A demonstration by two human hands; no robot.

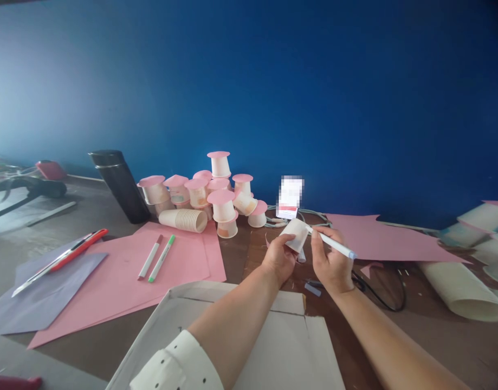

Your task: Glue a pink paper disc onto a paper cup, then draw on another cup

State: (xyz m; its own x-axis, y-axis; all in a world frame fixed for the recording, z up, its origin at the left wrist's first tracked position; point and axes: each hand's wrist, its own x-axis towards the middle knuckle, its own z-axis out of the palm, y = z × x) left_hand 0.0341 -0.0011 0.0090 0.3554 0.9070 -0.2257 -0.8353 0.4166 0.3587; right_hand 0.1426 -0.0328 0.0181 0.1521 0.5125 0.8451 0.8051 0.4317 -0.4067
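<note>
A white paper cup (pixel 296 234) is tilted in my left hand (pixel 280 259), whose fingers wrap round its lower side. My right hand (pixel 332 261) grips a white marker (pixel 334 242) with a bluish end pointing away from the cup. The marker's other end is at the cup's right edge, and I cannot tell whether it touches. A small grey-blue marker cap (pixel 312 290) lies on the table below the hands. Behind the cup stands a lit phone (pixel 290 197), its screen blurred out.
Several cups with pink paper tops (pixel 222 198) are stacked at the back, beside nested cups (pixel 183 220) and a black flask (pixel 121 187). Left lie pink sheets (pixel 122 271), two markers (pixel 156 258) and a red utility knife (pixel 76 248). White board (pixel 289 341) lies under my left arm.
</note>
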